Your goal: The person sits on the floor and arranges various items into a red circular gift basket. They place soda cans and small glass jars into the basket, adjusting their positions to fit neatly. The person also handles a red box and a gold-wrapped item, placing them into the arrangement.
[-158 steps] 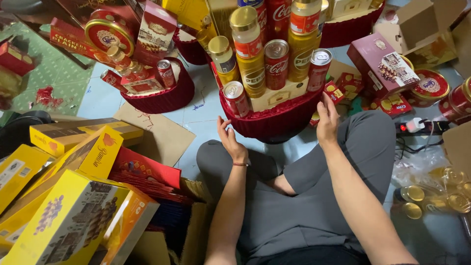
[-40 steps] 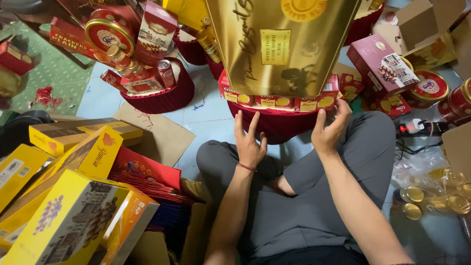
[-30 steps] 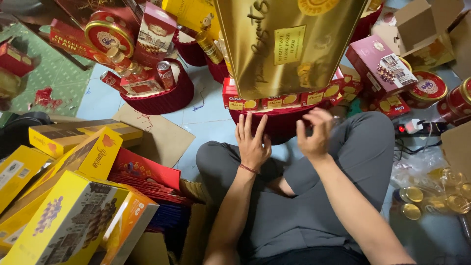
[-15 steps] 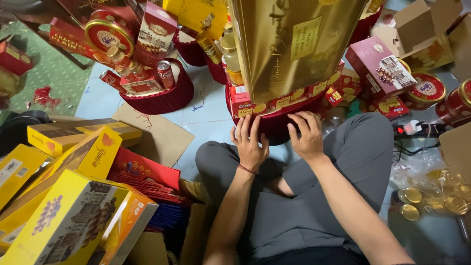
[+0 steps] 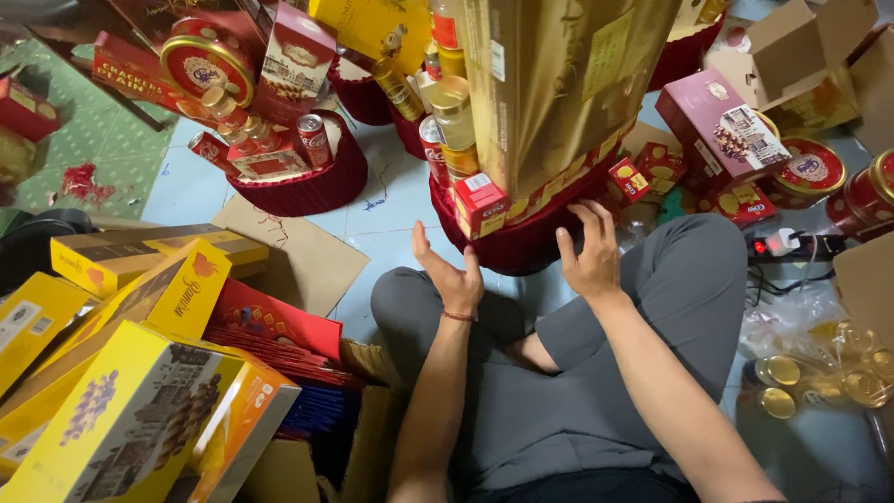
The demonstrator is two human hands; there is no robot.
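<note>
1. Pale blue tiled floor [image 5: 391, 200] is carrying everything; a person in grey trousers is sitting cross-legged on it, and a green patterned mat [image 5: 84, 140] is lying at far left.
2. Main item: a round dark red fabric-covered basket [image 5: 521, 244] is standing on the floor just in front of the knees. It is holding a tall glossy gold box [image 5: 559, 84], gold-capped bottles [image 5: 456, 121], a red drink can [image 5: 433, 149] and small red cartons [image 5: 482, 203] along its rim.
3. Left hand [image 5: 449, 272] is hovering just beside the basket's left side, palm facing it, fingers spread and slightly curled, not touching it as far as I can tell. A thin red band is sitting on the wrist.
4. Right hand [image 5: 589, 253] is pressing on the basket's front wall, fingers spread and bent, tips touching the red fabric below the gold trim.
5. A second red basket [image 5: 312, 186] is standing to the left, well apart, filled with a round red tin, cans and a biscuit box.
6. Yellow cardboard boxes [image 5: 130, 373] are piling up at lower left, with flat brown cardboard [image 5: 298, 256] and red folded sheets [image 5: 275, 321] beside them.
7. On the right: a maroon box [image 5: 722, 130], round red tins [image 5: 808, 172], a power strip [image 5: 792, 244] and a clear plastic bag of gold-lidded jars [image 5: 819, 373].
8. Nothing is standing between the hands and the basket.
</note>
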